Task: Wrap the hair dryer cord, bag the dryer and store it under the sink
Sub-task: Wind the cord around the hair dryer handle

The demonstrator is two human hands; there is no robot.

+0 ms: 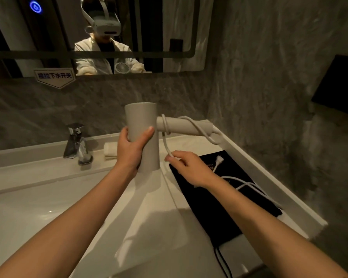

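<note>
My left hand (132, 146) grips the upright grey barrel of the hair dryer (144, 121) above the counter. Its handle (186, 126) sticks out to the right, with the white cord (166, 144) looped loosely around it. My right hand (186, 167) pinches the cord just below the handle. The loose rest of the cord trails behind my right wrist, and its plug (219, 160) lies on a flat black drawstring bag (215, 209) on the counter at the right.
A white sink basin (28, 207) fills the lower left, with a chrome tap (76, 144) behind it. A folded white towel (110, 150) lies by the tap. A mirror (169, 37) hangs above, grey stone walls close in behind and on the right.
</note>
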